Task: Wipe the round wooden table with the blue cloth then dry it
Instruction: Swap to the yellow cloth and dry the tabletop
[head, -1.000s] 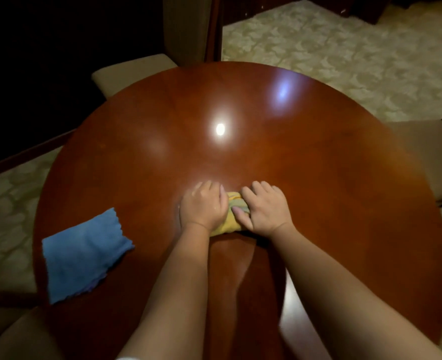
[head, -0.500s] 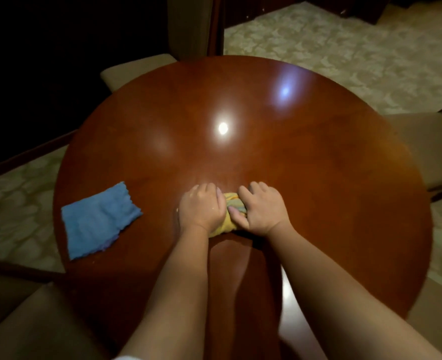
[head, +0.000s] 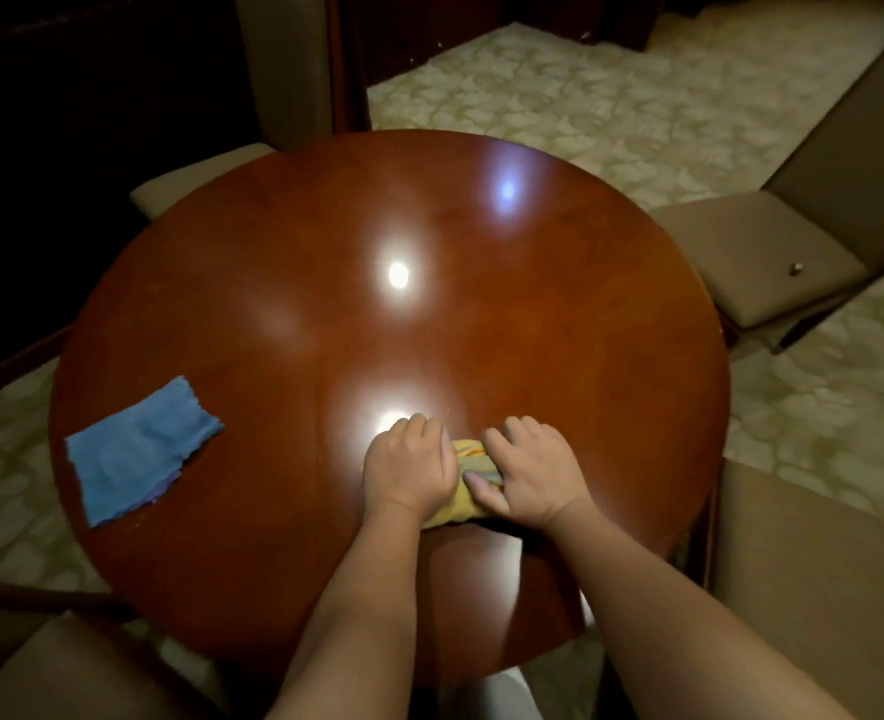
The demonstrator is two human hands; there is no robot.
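The round wooden table (head: 559, 330) is glossy reddish brown and fills the middle of the head view. A blue cloth (head: 141, 452) lies flat near its left edge, untouched. Near the front middle, a folded yellow cloth (head: 468, 457) with a striped edge is pressed onto the tabletop. My left hand (head: 408, 465) lies on its left part and my right hand (head: 533, 472) on its right part, fingers curled over it. Most of the yellow cloth is hidden under the two hands.
Beige upholstered chairs stand around the table: one at the back left (head: 195, 179), one at the right (head: 762, 257), one at the front left (head: 65, 667), one at the front right (head: 819, 563). Patterned pale carpet (head: 559, 96) surrounds everything. The far left is dark.
The view has pulled back and shifted, so more of the table and chairs shows. Both hands stay on the yellow cloth, slightly nearer the front edge. The blue cloth has not moved on the table.
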